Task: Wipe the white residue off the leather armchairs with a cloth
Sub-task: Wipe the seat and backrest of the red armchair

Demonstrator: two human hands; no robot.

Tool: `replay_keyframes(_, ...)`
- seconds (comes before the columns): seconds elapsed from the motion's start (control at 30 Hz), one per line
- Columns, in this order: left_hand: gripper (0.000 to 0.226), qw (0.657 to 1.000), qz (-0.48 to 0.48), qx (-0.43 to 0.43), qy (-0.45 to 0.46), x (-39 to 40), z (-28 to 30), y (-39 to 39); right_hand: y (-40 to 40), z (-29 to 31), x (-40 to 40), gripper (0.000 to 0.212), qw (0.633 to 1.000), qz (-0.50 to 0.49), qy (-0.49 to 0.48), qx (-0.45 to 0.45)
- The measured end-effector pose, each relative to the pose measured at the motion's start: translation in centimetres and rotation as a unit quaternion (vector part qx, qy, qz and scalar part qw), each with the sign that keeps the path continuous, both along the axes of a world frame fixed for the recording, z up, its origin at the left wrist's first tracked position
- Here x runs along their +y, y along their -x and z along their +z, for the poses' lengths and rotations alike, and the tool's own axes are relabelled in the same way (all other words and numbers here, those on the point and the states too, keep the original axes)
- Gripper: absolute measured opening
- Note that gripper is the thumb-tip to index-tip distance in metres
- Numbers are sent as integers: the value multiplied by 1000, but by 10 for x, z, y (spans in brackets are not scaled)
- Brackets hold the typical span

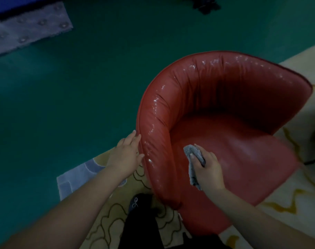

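Red leather armchair [225,123] stands partly on pale patterned rug [287,203], partly on green floor [63,87]. White residue [155,101] dots rounded top edge of arm and backrest (shiny flecks, thickest along left curve). Right hand [207,169] grips grey cloth [194,164], fingers curled round bunched fabric, held at inner side of left arm just above seat. Left hand [126,153] rests flat on outer side of same arm, fingers straight, holding nothing. Black shoe with small bow [137,202] on rug below chair.
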State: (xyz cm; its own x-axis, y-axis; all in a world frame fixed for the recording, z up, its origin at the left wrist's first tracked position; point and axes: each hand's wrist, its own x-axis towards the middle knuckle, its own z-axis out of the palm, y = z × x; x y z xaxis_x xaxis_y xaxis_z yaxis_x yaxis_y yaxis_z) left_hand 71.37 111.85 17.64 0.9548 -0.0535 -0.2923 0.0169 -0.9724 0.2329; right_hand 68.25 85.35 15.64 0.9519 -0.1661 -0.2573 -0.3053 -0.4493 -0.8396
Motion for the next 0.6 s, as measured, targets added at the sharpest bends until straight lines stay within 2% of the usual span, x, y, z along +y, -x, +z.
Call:
replay_keyframes(0.27,80,981,-187,33,-23,43,-25,-61,23,-12,75,37,987,-161,10,23)
replay_keyframes(0.5,80,967,-250,44,-14,53,-30,-81,50,-12,96,35,969,-244,-15,41)
replay_keyframes(0.6,83,962,-268,27,-40,52,-32,-84,58,-16,102,36,959,-282,1,36)
